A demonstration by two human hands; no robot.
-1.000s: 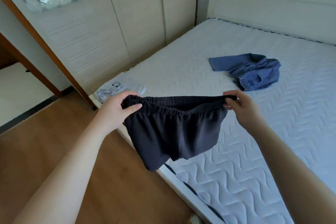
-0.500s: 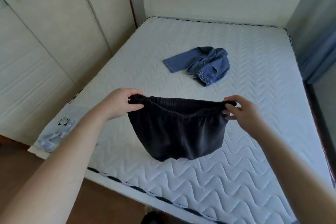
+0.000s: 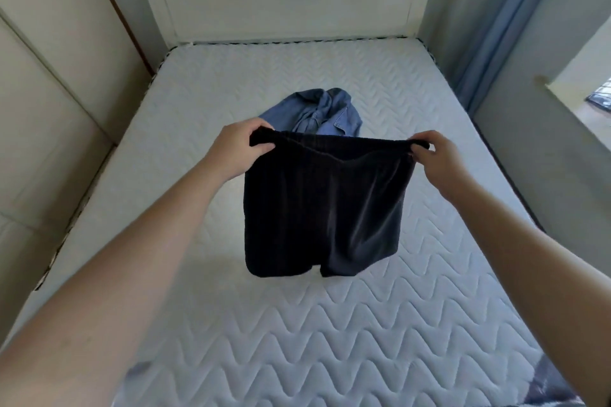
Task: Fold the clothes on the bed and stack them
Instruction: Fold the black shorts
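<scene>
Quilted bed (image 3: 330,340), white headboard behind. Dark shorts (image 3: 324,205) hanging above mattress, waistband pinched by left hand (image 3: 236,150) and right hand (image 3: 436,158). Denim garment (image 3: 325,112) crumpled beyond.

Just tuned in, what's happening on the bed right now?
A person holds dark shorts up over the mattress, the left hand and right hand each gripping one end of the waistband. The shorts hang unfolded. A crumpled denim garment lies on the mattress behind them, not yet folded.
</scene>
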